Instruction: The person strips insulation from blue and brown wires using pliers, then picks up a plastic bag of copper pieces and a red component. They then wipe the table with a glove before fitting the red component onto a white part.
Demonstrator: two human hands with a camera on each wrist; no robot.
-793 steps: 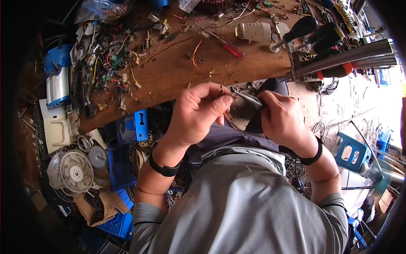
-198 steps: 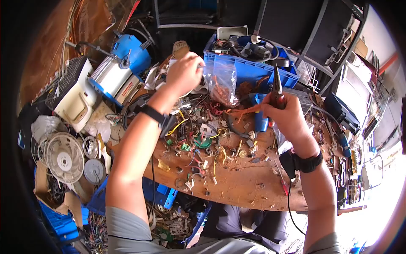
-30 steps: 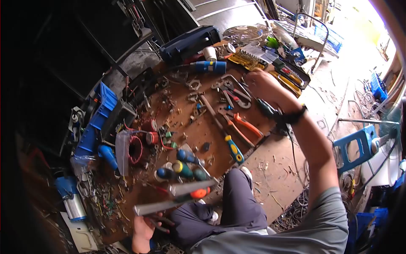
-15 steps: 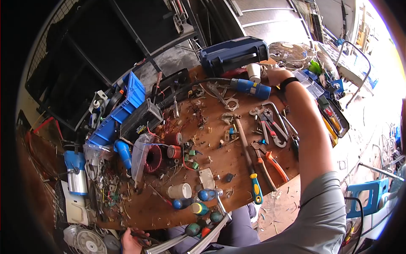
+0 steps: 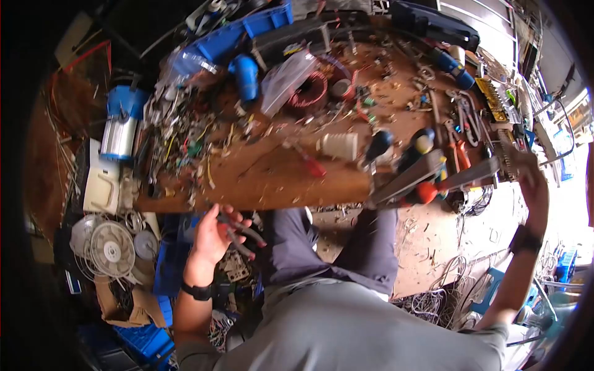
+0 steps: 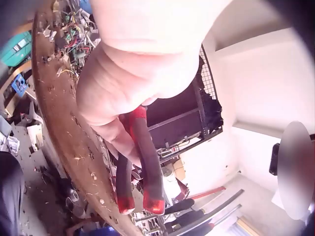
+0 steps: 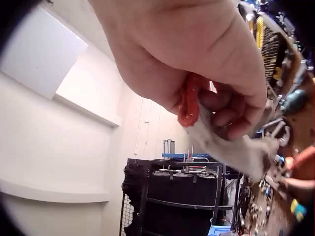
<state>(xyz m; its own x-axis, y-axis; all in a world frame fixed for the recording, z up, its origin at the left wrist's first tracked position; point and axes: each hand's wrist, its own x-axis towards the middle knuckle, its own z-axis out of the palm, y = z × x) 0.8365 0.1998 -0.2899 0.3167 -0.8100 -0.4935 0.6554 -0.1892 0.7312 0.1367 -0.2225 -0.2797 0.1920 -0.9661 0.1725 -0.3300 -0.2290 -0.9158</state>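
My left hand (image 5: 210,240) is in front of the table's near edge, gripping a pair of pliers (image 5: 246,234). In the left wrist view, the pliers' dark handles (image 6: 146,160) with red ends stick out below the curled fingers; the pliers' head is hidden by the hand. Out past the right end of the table, my right hand (image 5: 533,188) pinches a pale cloth piece with a red-orange hem, which looks like a work glove (image 7: 229,152). It hangs loosely from the thumb and fingers in the right wrist view.
The wooden table (image 5: 278,191) carries wire scraps and a red-handled screwdriver (image 5: 312,166). A white plastic cylinder (image 5: 340,146) lies by several upright tools and metal bars (image 5: 405,179). Orange-handled pliers (image 5: 461,154) lie further right. A fan (image 5: 111,249) is at the lower left.
The pliers were in my right hand earlier and are now in my left. My right hand reached to the table's far right, then came back nearer with the glove. The head view swung left.
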